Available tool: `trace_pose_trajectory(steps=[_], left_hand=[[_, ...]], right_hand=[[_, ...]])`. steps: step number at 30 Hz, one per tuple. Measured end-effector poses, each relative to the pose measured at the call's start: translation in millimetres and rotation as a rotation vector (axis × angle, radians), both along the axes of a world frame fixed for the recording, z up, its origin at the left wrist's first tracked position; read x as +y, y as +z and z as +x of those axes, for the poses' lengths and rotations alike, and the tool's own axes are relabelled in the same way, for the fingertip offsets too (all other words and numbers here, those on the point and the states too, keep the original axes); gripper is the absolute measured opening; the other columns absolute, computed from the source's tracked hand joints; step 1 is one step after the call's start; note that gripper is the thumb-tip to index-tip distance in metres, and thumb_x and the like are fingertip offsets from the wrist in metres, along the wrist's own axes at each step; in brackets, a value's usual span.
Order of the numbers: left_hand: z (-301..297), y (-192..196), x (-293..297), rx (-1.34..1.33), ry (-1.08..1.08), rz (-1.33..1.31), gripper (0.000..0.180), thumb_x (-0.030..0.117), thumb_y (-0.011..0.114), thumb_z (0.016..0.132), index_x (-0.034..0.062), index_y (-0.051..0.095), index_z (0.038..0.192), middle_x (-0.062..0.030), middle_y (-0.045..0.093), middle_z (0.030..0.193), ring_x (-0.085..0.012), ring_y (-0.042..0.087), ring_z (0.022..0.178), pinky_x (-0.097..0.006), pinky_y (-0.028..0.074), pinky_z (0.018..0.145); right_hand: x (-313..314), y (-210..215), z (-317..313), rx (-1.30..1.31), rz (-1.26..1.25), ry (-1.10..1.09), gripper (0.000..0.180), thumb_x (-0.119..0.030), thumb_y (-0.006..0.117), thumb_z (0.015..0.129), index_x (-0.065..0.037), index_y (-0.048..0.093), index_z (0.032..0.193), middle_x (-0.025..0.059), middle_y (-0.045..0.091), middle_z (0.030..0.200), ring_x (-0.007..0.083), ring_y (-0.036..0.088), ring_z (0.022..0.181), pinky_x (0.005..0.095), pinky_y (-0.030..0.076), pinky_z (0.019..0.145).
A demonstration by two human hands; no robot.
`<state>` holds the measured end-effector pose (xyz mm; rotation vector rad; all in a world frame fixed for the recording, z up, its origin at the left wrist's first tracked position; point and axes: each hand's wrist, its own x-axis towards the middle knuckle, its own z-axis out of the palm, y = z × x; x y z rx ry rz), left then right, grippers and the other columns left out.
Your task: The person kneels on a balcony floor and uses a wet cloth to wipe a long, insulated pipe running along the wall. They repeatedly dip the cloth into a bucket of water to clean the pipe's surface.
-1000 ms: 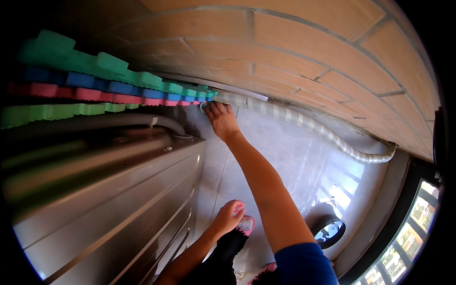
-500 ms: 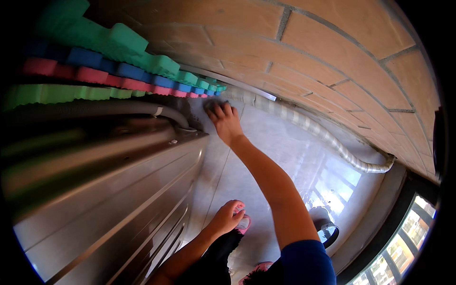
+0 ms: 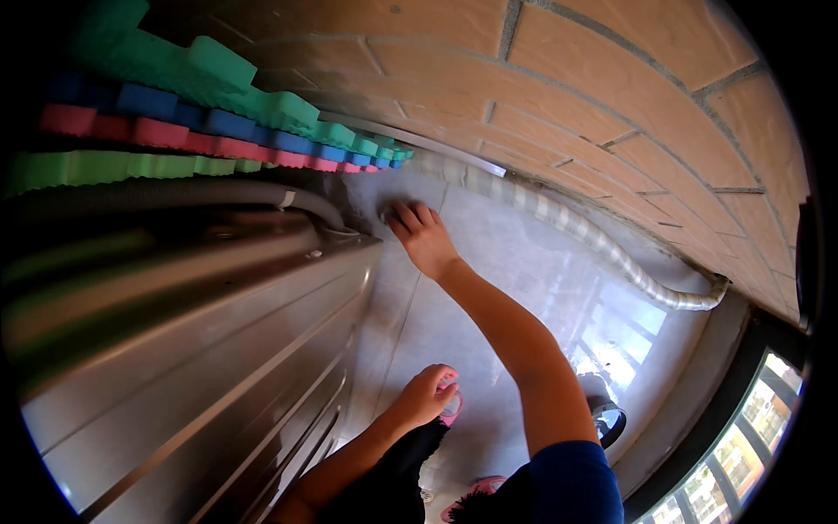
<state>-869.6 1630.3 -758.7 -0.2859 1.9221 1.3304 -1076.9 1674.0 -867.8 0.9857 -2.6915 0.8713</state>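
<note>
My right hand (image 3: pixel 425 238) reaches far down to the grey tiled floor (image 3: pixel 489 262), fingertips bent against it close to the metal cabinet's back corner. Its fingers are closed on a small dark grey thing (image 3: pixel 385 212), mostly hidden under them, so I cannot make out its kind. The floor about it looks wet and dirty. My left hand (image 3: pixel 425 397) hovers or rests by my knee, above a pink shoe (image 3: pixel 454 408). Its fingers are loosely curled, apart from the thumb, with nothing seen in them.
On the left stands a metal-sided appliance (image 3: pixel 201 349) with a grey hose (image 3: pixel 305 205) behind it. Coloured foam mats (image 3: pixel 236 131) stand stacked above. A ribbed, wrapped pipe (image 3: pixel 567 223) runs along the brick wall (image 3: pixel 594 79). A dark round container (image 3: pixel 609 419) is near the window (image 3: pixel 742 454).
My right hand has drawn slightly back toward me and to the right along the floor, still closed on the dark thing. The left hand has barely moved.
</note>
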Motion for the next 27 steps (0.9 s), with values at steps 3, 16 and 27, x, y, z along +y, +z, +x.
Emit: trace_pose_trajectory(steps=[3, 16, 27], left_hand=[[0.7, -1.2, -2.7, 0.053, -0.023, -0.031, 0.021, 0.011, 0.055, 0.082, -0.0011, 0.052, 0.098, -0.0138, 0.057, 0.094, -0.0238, 0.058, 0.085, -0.031, 0.046, 0.076], [3.7, -4.6, -10.3, 0.005, -0.039, -0.042, 0.022, 0.011, 0.055, 0.082, -0.0009, 0.051, 0.099, -0.0137, 0.057, 0.095, -0.0231, 0.058, 0.084, -0.031, 0.046, 0.076], [13.0, -18.5, -6.8, 0.014, 0.028, 0.014, 0.022, 0.012, 0.057, 0.079, 0.0001, 0.052, 0.096, -0.0155, 0.057, 0.093, -0.0255, 0.058, 0.076, -0.032, 0.047, 0.068]], right_hand=[[-33.8, 1.6, -31.6, 0.085, -0.052, -0.041, 0.033, -0.009, 0.052, 0.069, -0.007, 0.058, 0.102, 0.0083, 0.052, 0.11, 0.0277, 0.042, 0.106, 0.0379, 0.037, 0.088], [-61.4, 4.7, -9.7, -0.149, 0.471, -0.211, 0.037, -0.026, 0.043, 0.081, -0.009, 0.055, 0.112, 0.0137, 0.039, 0.127, 0.0327, 0.03, 0.118, 0.0494, 0.029, 0.09], [-52.9, -9.9, -60.4, -0.039, 0.018, -0.012, 0.04, -0.006, 0.046, 0.072, -0.009, 0.054, 0.111, 0.0068, 0.055, 0.108, 0.0217, 0.045, 0.108, 0.0341, 0.034, 0.093]])
